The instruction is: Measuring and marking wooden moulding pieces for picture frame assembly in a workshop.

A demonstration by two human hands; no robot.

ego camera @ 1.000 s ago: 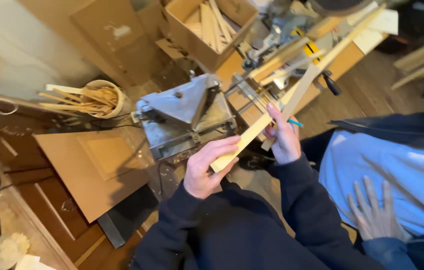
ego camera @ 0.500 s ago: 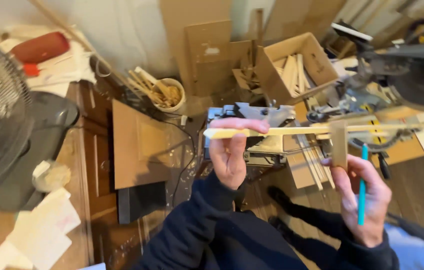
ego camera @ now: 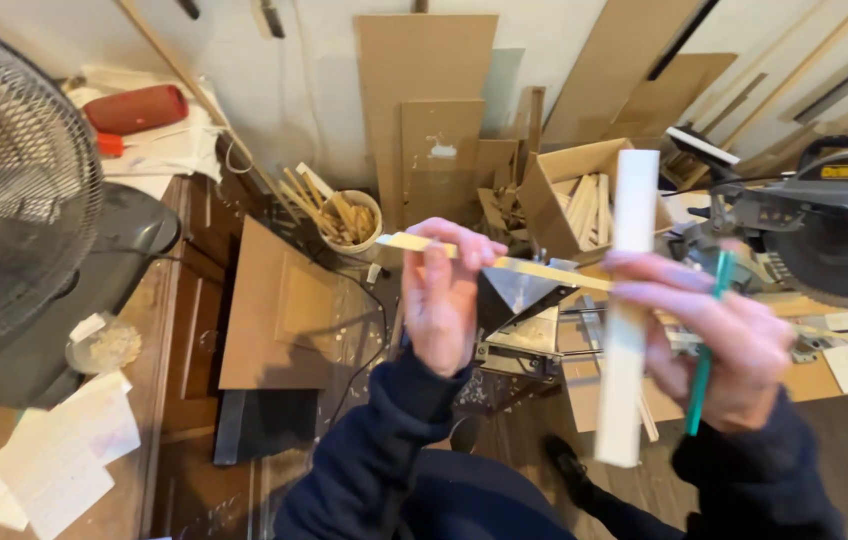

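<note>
— What are the hands gripping?
— The left hand (ego camera: 441, 300) pinches a thin wooden strip (ego camera: 504, 264), held level in front of the mitre saw (ego camera: 834, 235). The right hand (ego camera: 719, 345) closes on an upright pale wooden block (ego camera: 627, 300) (a teal pencil (ego camera: 706, 350) too).
— Both raised?
— Yes, above the floor.

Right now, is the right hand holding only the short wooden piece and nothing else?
No: the right hand grips the upright pale wood piece together with a teal pencil.

One head-worn camera looks down, close over the hands, toward the workshop wall (ego camera: 344, 90).
</note>
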